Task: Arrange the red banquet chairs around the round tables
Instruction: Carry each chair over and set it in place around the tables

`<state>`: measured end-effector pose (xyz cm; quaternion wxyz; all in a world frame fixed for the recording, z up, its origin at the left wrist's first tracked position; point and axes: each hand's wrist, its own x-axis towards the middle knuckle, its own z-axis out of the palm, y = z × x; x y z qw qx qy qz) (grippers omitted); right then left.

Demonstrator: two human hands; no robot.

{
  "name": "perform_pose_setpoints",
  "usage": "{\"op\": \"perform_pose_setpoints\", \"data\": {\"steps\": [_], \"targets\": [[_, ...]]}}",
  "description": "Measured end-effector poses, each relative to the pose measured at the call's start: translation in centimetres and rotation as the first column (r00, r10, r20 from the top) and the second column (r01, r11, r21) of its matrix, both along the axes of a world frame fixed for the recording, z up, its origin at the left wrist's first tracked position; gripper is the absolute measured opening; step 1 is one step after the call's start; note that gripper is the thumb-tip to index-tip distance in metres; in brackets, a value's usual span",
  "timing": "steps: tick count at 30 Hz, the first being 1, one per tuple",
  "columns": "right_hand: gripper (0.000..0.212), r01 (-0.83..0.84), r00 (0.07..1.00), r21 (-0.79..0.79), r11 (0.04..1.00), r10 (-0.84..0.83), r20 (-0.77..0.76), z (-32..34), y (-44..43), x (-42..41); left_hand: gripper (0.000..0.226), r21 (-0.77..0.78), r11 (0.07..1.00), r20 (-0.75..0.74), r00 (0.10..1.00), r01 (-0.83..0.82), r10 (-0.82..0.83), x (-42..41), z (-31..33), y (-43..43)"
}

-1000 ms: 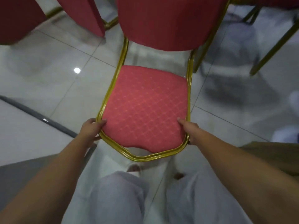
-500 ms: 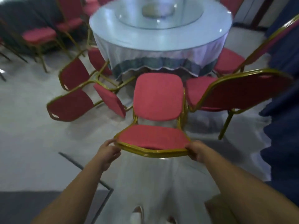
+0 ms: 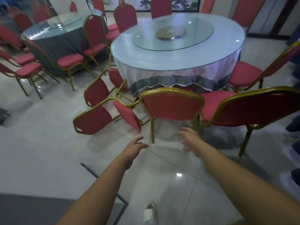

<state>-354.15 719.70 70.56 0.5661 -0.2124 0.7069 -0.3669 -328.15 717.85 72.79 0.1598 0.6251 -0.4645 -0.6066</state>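
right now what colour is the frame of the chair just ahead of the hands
The chair frame is gold, clearest in the head view.

The chair (image 3: 172, 108) nearest you is plain red cloth in a shiny gold frame, and you see the same red and gold on the toppled chairs (image 3: 94, 119) to its left. Your round table (image 3: 162, 60) wears a pale whitish cover over a grey band at the hem, edged in a white scallop, while the far-left table (image 3: 53, 44) is draped dark grey. Under you the floor (image 3: 40, 143) is glossy pale grey tile with thin dark joints, with a dark grey mat (image 3: 24, 208) at its near left corner
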Motion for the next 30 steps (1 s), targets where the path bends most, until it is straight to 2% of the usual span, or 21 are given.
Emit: {"op": "perform_pose_setpoints", "data": {"steps": [6,12,17,25,30], "targets": [[0.036,-0.077,0.996,0.137,0.988,0.082,-0.034,-4.6,-1.2,0.8,0.054,0.134,0.991,0.145,0.989,-0.031,0.012,6.1,-6.5,-5.1],[0.035,-0.118,0.987,0.242,0.963,0.141,-0.080,-4.1,-8.0,3.5,0.053,0.204,0.973,0.127,0.988,-0.110,0.085,9.6,-8.5,-14.4],[0.030,-0.175,0.971,0.192,0.966,0.202,-0.128,-3.0,-17.3,8.2,0.052,0.206,0.969,0.091,0.989,-0.134,0.118,12.0,-7.5,-22.0],[0.031,-0.371,0.925,0.143,0.918,0.378,-0.026,-3.4,-32.0,16.1,0.049,0.202,0.953,0.119,0.972,-0.226,0.205,17.7,-6.7,-32.4],[0.025,-0.451,0.891,0.131,0.883,0.453,0.020,-5.7,-43.5,21.0,0.047,0.221,0.886,0.225,0.905,-0.408,0.360,23.7,-6.5,-37.4]]}}
